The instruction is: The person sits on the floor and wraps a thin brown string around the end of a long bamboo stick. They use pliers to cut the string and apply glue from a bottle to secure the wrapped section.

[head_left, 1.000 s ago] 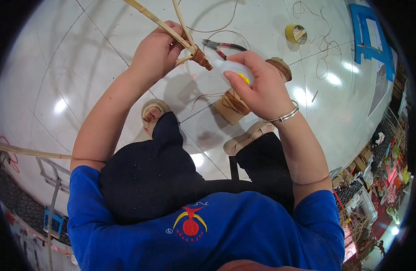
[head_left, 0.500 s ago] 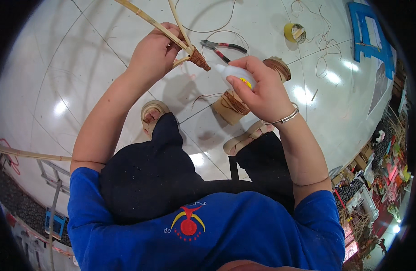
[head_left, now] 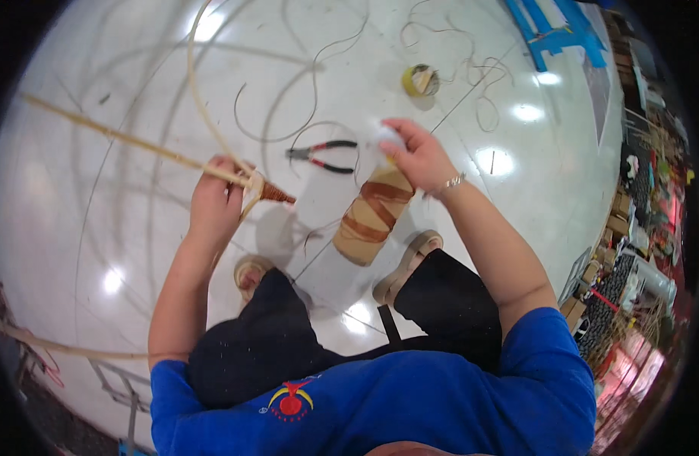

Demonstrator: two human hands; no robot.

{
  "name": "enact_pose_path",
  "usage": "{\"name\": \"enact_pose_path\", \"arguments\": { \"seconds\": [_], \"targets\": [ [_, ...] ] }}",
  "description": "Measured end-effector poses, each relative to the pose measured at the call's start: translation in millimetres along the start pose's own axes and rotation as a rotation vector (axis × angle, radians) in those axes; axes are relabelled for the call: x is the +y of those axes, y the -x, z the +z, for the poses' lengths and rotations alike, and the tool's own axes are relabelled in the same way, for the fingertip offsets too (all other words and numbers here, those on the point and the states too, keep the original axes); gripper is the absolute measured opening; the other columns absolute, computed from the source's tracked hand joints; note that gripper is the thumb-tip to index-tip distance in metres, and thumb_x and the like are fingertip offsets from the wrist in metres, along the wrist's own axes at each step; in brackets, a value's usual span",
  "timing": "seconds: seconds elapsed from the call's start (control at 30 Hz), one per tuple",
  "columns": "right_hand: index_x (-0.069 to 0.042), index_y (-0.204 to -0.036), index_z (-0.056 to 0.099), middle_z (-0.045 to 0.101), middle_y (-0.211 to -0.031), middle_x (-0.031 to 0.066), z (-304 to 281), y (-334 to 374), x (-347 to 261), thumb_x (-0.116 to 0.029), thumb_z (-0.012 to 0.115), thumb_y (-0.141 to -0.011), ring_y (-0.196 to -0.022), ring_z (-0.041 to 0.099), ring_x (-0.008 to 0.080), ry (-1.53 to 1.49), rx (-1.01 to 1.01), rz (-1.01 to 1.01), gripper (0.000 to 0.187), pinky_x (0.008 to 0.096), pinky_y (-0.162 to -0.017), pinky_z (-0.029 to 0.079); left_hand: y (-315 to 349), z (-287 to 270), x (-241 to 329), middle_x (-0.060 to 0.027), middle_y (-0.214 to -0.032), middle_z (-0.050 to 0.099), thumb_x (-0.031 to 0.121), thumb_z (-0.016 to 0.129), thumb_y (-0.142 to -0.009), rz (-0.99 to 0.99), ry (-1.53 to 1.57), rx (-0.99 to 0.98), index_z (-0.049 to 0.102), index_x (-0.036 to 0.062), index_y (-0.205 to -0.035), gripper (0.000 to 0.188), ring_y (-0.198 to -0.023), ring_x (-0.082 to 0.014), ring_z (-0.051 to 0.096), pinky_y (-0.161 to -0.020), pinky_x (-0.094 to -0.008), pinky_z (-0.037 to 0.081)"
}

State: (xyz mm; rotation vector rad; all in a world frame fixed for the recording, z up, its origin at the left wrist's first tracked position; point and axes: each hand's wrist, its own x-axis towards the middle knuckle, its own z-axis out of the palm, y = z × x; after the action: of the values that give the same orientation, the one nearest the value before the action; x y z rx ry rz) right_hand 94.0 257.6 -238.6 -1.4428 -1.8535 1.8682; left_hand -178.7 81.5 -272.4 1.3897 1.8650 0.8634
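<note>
My left hand [head_left: 215, 201] is closed around a frame of pale bamboo strips [head_left: 129, 138] where they come together. Brown cord binds the joint into a tapered tip [head_left: 276, 194] that points right, beyond my fingers. In my right hand [head_left: 425, 161] is a small white squeeze bottle [head_left: 387, 137], partly covered by the fingers and blurred. Just below that hand lies a tan cylinder [head_left: 358, 242] with brown cord wound round it. Between my hands, cutting pliers [head_left: 323, 156] with red and black handles rest on the floor.
Thin loose cord [head_left: 313, 99] curls over the pale tiled floor beyond the pliers. A yellow tape roll [head_left: 411, 82] and a blue plastic piece [head_left: 566, 38] are farther right. Cluttered goods [head_left: 630, 251] line the right edge. My feet stand near the cylinder.
My left hand has moved left with the bamboo frame, whose long strip now slants far left. The bottle in my right hand has drawn away from the bound tip. The view has also shifted.
</note>
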Motion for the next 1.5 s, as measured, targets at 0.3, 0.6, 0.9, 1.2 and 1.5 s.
{"name": "enact_pose_path", "arguments": {
  "seconds": [0.3,0.6,0.9,1.2,1.5],
  "targets": [
    [0.001,-0.114,0.049,0.059,-0.099,0.0146,-144,-132,95,-0.023,0.074,-0.070,-0.086,0.058,0.0178,0.108,0.977,0.204,0.056,0.0319,-0.073,0.049,19,-3,-20,-0.0062,-0.085,0.060,0.013,0.051,-0.091,-0.363,0.361,0.176,0.058,-0.0005,-0.095,0.016,-0.077,-0.0135,0.058,-0.068,-0.0265,0.047],
    [0.002,-0.103,0.056,0.059,-0.099,0.0170,-150,-143,126,-0.028,0.077,-0.066,-0.089,0.058,0.0283,0.312,1.191,0.326,0.052,0.0374,-0.079,0.047,51,-24,-14,-0.0017,-0.063,0.046,0.016,0.042,-0.095,-0.210,0.438,0.378,0.047,0.0034,-0.071,0.028,-0.058,-0.0079,0.042,-0.055,-0.0217,0.035],
    [0.000,-0.113,0.049,0.052,-0.113,0.0177,59,-60,67,-0.020,0.069,-0.071,-0.103,0.050,0.0326,0.797,-0.080,-0.380,0.051,0.0386,-0.090,0.043,39,-16,7,-0.0016,-0.059,0.042,0.015,0.041,-0.095,0.008,0.472,0.460,0.043,0.0044,-0.066,0.031,-0.054,-0.0081,0.038,-0.051,-0.0219,0.032],
    [-0.003,-0.114,0.049,0.053,-0.106,0.0160,104,-78,103,-0.029,0.071,-0.068,-0.102,0.053,0.0303,1.184,-0.209,0.005,0.057,0.0362,-0.078,0.050,22,-17,-21,-0.0015,-0.066,0.054,0.025,0.051,-0.092,-0.396,0.611,0.238,0.055,0.0020,-0.077,0.028,-0.061,-0.0090,0.049,-0.057,-0.0227,0.040],
    [-0.011,-0.111,0.051,0.059,-0.090,0.0005,72,-40,45,-0.007,0.046,-0.076,-0.075,0.049,0.0085,-0.212,-0.241,0.310,0.035,0.0220,-0.058,0.038,7,0,-51,-0.0083,-0.107,0.060,0.004,0.054,-0.088,-0.353,0.627,-0.146,0.053,-0.0013,-0.114,0.027,-0.100,-0.0146,0.056,-0.089,-0.0278,0.045]
  ]
}}
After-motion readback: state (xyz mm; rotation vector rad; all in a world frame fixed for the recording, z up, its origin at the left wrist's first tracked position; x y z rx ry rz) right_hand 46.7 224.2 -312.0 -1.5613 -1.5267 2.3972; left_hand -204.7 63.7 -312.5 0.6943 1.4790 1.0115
